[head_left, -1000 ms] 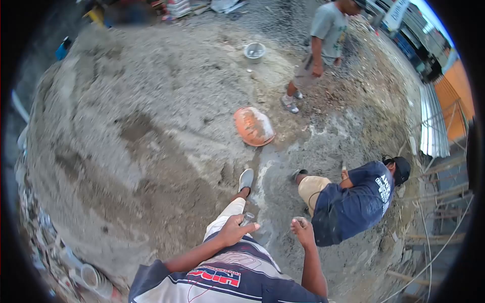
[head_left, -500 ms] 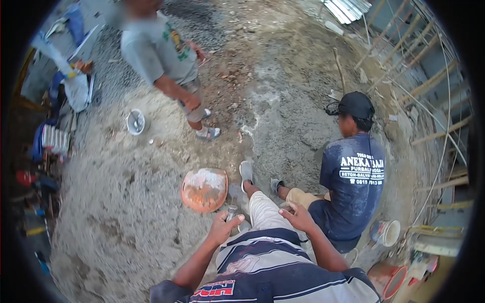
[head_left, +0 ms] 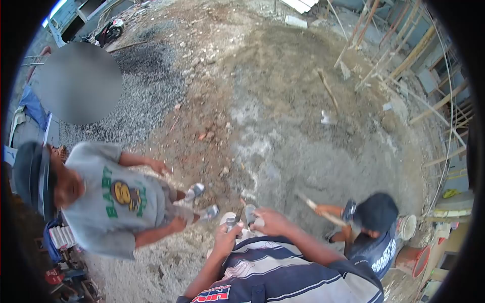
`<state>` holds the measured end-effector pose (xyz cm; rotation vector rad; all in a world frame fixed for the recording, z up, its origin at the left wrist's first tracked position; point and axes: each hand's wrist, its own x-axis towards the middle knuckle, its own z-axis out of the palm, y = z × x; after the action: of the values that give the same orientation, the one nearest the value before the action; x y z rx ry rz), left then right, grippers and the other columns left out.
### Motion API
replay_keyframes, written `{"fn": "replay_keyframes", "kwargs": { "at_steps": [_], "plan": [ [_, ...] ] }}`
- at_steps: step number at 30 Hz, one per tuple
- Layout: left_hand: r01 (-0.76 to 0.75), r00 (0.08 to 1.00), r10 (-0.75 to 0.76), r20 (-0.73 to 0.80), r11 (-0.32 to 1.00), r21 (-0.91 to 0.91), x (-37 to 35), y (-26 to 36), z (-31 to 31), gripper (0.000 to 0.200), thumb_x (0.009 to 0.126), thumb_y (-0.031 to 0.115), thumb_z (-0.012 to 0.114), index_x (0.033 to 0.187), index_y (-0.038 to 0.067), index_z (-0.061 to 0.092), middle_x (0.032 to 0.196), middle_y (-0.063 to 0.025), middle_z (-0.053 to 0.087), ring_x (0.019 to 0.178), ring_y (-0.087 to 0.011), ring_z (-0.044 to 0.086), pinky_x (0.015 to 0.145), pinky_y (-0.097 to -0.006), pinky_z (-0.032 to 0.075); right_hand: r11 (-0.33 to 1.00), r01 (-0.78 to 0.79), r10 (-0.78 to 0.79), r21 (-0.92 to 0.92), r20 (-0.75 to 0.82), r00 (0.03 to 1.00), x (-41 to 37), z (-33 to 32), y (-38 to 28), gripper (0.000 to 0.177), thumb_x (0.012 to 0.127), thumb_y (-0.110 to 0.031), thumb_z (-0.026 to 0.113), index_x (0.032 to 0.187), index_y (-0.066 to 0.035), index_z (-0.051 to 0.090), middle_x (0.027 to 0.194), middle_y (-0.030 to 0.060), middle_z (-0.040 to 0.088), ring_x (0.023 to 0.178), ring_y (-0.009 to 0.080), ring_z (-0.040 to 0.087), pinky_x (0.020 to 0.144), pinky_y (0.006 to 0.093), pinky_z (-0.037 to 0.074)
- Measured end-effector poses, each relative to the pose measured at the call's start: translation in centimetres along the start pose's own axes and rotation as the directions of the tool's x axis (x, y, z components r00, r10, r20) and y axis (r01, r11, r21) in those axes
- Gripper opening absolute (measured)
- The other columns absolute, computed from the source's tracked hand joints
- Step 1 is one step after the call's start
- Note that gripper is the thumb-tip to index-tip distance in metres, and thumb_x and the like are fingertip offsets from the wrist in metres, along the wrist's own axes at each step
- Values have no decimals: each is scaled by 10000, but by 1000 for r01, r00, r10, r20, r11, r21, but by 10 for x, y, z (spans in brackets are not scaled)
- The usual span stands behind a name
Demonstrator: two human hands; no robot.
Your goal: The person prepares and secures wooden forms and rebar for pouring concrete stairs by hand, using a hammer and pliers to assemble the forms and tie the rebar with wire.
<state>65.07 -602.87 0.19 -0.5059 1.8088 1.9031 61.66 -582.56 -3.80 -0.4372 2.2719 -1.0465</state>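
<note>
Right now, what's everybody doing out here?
The person wearing the camera has a small greyish thing in the left hand, with the right hand close beside it; what it is can't be made out. To the right, a worker in a black cap holds a pale stick over the rough grey ground. On the left, a person in a grey shirt stands nearby.
</note>
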Motion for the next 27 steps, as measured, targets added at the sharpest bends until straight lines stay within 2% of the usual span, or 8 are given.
{"fn": "replay_keyframes", "kwargs": {
  "at_steps": [5,7,10,12,15,17,19,27],
  "plan": [
    [-153,981,166,103,980,-124,116,103,-17,207,899,212,648,800,33,627,703,2,588,621,-74,529,600,-251,434,989,128,-139,-78,-149,979,122,-86,-22,623,768,-326,728,1293,-81,497,1336,167,415,1264,365,409,1027,449,372],
    [-155,975,171,139,981,-119,174,137,-31,237,891,246,641,801,29,606,758,-57,603,740,-150,588,641,-272,492,928,188,-315,-321,-412,855,193,-125,-15,538,739,-296,746,1184,-77,541,1253,164,489,1238,342,432,995,436,387],
    [-268,758,540,366,769,-580,288,187,-62,292,896,281,614,755,41,528,688,-80,510,1039,-313,541,667,-365,562,854,147,-451,-500,-569,688,305,-209,11,273,693,-246,769,838,-91,597,901,100,601,929,328,560,842,446,414],
    [-229,777,552,303,696,-681,354,233,-78,272,902,274,603,790,34,542,710,-66,510,985,-299,562,683,-372,571,830,74,-431,-552,-552,714,358,-285,8,275,676,-260,785,704,-87,574,731,97,576,753,332,555,745,435,423],
    [-171,838,509,195,586,-792,450,327,-94,220,904,244,607,906,28,563,809,-69,581,937,-264,616,740,-404,605,842,144,-443,-519,-515,733,425,-378,11,254,631,-231,792,745,-73,628,732,83,583,745,286,580,721,400,448],
    [-106,972,207,114,813,-572,507,381,-106,207,899,216,631,963,28,572,904,-93,637,889,-205,646,671,-346,600,831,67,-407,-551,-523,749,461,-437,-5,304,624,-269,809,757,-62,631,754,100,602,744,302,592,658,402,471],
    [-122,992,127,-14,906,-406,558,419,-105,225,898,241,655,970,38,591,923,-93,661,783,-138,646,529,-250,526,851,51,-373,-522,-534,759,490,-488,-23,329,623,-293,815,765,-61,631,757,107,607,746,313,596,654,411,475],
    [-51,998,42,-51,980,-193,796,525,-105,253,924,307,621,926,54,618,839,-73,682,619,-73,592,396,-198,341,943,-99,-37,-318,-396,918,667,-625,36,386,652,-393,804,781,-71,635,772,127,619,753,338,605,656,424,482]
  ]
}}
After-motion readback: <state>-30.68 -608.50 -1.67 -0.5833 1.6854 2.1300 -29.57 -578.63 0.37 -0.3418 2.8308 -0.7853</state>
